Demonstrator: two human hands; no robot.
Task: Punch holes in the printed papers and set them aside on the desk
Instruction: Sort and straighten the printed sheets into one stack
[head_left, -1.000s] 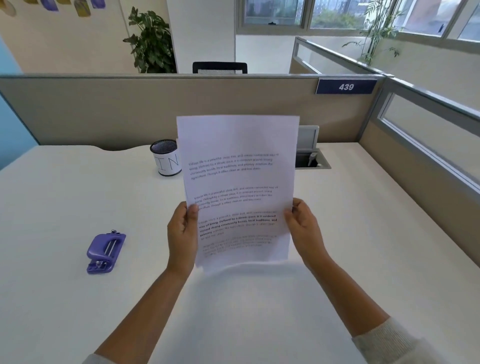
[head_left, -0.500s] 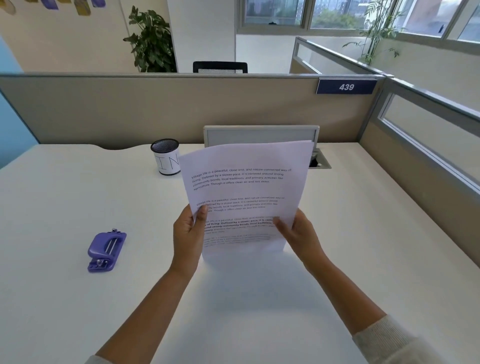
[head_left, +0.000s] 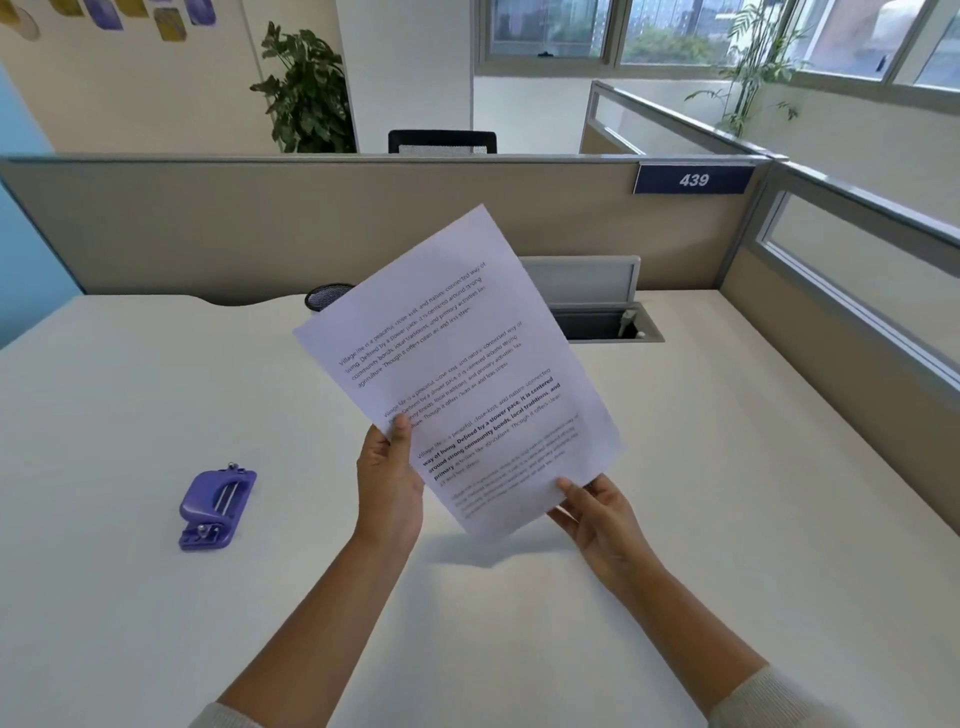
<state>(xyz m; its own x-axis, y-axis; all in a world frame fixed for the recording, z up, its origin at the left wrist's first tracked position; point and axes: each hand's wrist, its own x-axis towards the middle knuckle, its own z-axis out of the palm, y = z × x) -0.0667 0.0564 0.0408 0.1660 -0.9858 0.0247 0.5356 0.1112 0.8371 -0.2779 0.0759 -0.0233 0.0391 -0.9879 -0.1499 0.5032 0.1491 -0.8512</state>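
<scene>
I hold the printed papers (head_left: 457, 364) in the air above the white desk (head_left: 727, 467), turned so their top leans to the right. My left hand (head_left: 389, 483) pinches the left edge with the thumb on the text. My right hand (head_left: 597, 514) grips the bottom corner. A purple hole punch (head_left: 218, 509) lies on the desk to the left of my left hand, apart from it. The sheets look like a thin stack; I cannot tell how many.
A black mesh pen cup (head_left: 327, 296) stands behind the papers, mostly hidden. An open cable tray with a raised grey lid (head_left: 597, 312) sits at the back of the desk. Beige partition walls (head_left: 260, 223) close the back and right sides.
The papers went from upright and facing me to lowered and rotated clockwise. My right hand slid to the bottom corner; my left hand stayed on the left edge. The punch has not moved.
</scene>
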